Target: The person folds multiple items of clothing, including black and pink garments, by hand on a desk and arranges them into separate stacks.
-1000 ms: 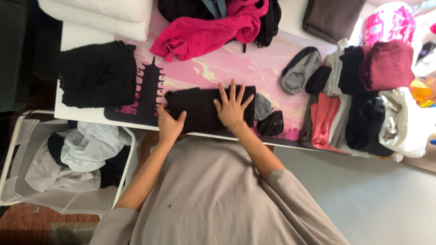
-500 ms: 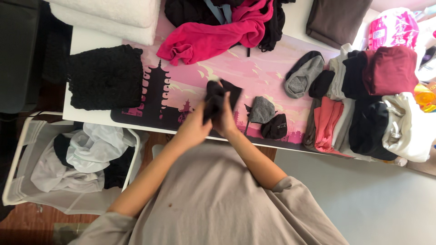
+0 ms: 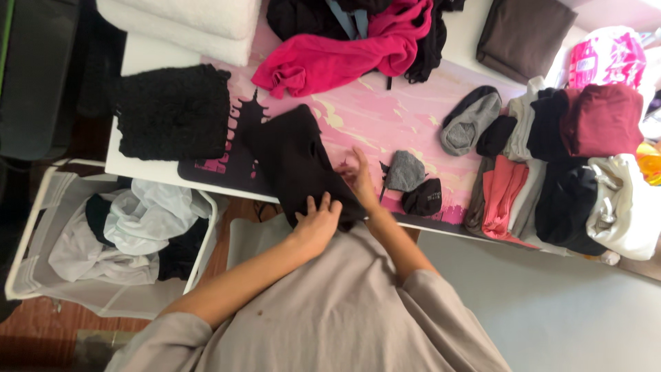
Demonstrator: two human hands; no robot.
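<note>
A black garment (image 3: 292, 162) hangs unfolded in front of me over the near edge of the pink printed mat (image 3: 385, 117). My left hand (image 3: 318, 220) grips its lower edge close to my chest. My right hand (image 3: 359, 178) holds its right side just above the mat. A small grey sock (image 3: 405, 171) and a black sock (image 3: 423, 196) lie just right of my right hand.
A fuzzy black folded piece (image 3: 173, 110) lies at the left of the white table (image 3: 141, 55). A magenta top (image 3: 337, 55) sits at the back. Folded clothes (image 3: 564, 158) are stacked at the right. A white basket (image 3: 27, 227) with laundry stands at the lower left.
A second ago the black garment lay folded flat under both hands. I lifted it, bunched it, and it now hangs open and longer, held by both hands.
</note>
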